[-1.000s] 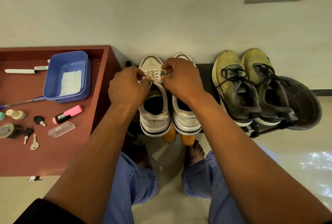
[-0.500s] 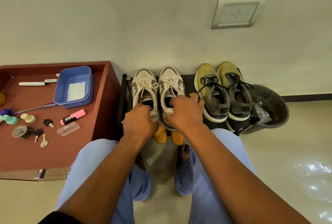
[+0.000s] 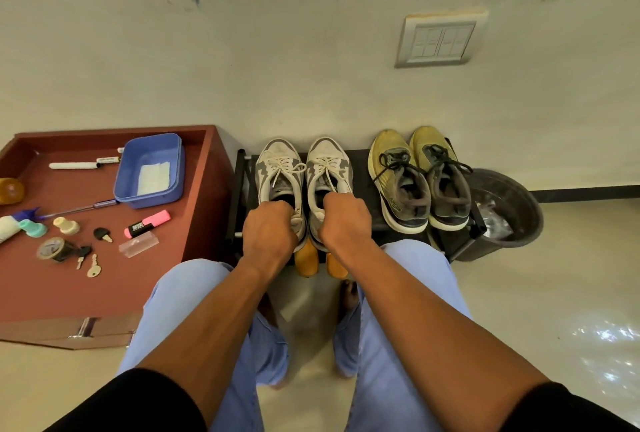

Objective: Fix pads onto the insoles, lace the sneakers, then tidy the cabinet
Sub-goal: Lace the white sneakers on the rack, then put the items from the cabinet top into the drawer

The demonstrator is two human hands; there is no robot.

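Left hand (image 3: 269,231) fingers curled round left white sneaker (image 3: 281,182) heel collar; right hand (image 3: 345,224) likewise on right white sneaker (image 3: 328,175). Light, soft-sided, laces loose: best lifted by stiff heel.

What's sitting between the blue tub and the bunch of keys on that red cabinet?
In the head view, a pink highlighter and a clear plastic case lie between the blue tub and the keys.
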